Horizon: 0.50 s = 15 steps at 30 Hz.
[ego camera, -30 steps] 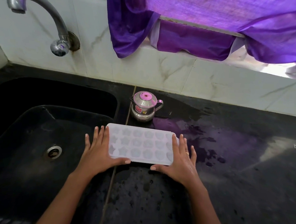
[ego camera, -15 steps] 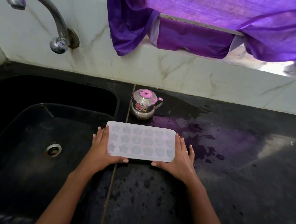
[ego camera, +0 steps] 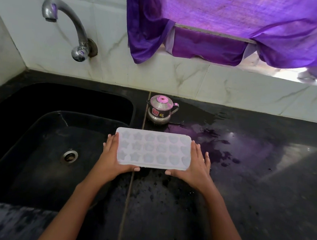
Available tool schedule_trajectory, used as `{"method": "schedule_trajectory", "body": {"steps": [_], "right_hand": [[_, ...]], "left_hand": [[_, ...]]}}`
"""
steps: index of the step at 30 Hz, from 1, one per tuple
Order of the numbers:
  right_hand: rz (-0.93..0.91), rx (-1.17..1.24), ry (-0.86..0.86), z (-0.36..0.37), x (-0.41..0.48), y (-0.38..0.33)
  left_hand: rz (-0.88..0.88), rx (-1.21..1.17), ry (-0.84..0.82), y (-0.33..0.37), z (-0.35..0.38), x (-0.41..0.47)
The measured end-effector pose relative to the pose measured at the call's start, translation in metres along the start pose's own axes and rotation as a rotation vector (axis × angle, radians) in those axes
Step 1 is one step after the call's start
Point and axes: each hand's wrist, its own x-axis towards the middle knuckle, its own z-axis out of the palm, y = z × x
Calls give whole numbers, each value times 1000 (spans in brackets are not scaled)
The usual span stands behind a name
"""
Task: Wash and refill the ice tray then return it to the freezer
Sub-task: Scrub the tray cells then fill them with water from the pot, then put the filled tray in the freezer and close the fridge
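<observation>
Left hand [ego camera: 111, 158] and right hand [ego camera: 196, 165] grasp one ice tray [ego camera: 152, 149] with eighteen moulds. One steel kettle [ego camera: 161, 110] stands at its twelve o'clock.

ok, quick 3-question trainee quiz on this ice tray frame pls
1. True or false: the left hand and the right hand each hold one end of the ice tray.
2. Pick one: the small steel pot stands A) left of the tray, B) behind the tray, C) on the tray.
3. Short answer: is water visibly running from the tap?

Key: 1 true; 2 B; 3 no, none visible.
</observation>
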Motion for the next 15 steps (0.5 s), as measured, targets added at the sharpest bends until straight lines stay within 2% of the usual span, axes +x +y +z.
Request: {"method": "schedule_trajectory", "body": {"steps": [15], "right_hand": [[-76, -36, -84, 17, -64, -63]], "left_hand": [[-119, -65, 86, -24, -55, -102]]}}
